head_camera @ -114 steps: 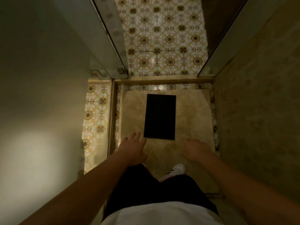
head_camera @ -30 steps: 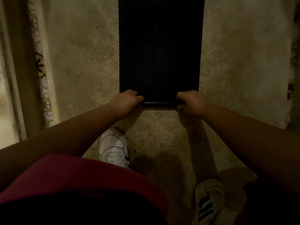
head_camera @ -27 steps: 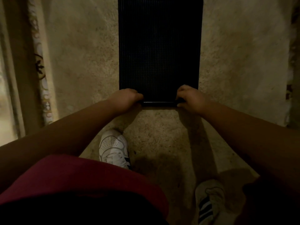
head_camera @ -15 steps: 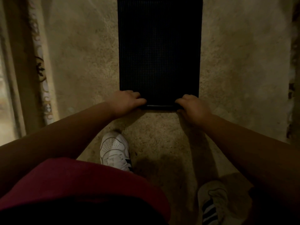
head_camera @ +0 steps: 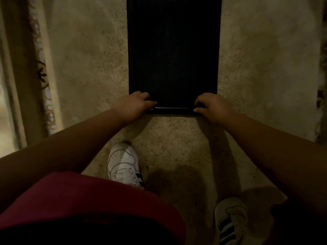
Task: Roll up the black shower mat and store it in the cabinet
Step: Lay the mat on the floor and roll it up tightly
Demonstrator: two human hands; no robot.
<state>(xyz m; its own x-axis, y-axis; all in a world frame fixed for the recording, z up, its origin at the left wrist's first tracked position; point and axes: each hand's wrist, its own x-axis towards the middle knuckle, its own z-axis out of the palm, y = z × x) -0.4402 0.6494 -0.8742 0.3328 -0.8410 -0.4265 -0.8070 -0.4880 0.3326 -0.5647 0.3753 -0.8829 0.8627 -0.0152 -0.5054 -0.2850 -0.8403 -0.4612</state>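
Observation:
The black shower mat (head_camera: 173,50) lies flat on the beige stone floor, its far end cut off by the top of the view. Its near edge is curled up into a thin, shiny roll (head_camera: 174,108). My left hand (head_camera: 136,105) grips the near left corner of that roll, fingers curled over it. On the near right corner my right hand (head_camera: 212,107) holds the roll the same way. No cabinet is in view.
My two white shoes (head_camera: 123,165) (head_camera: 230,221) stand on the floor just behind the mat. A patterned tile border (head_camera: 43,76) and a raised threshold run along the left. A dark border strip (head_camera: 321,85) edges the floor on the right.
I have crouched down from standing and taken hold of the mat's near edge with both hands. Over the last second that edge has curled into a thin roll; my hands have shifted only slightly.

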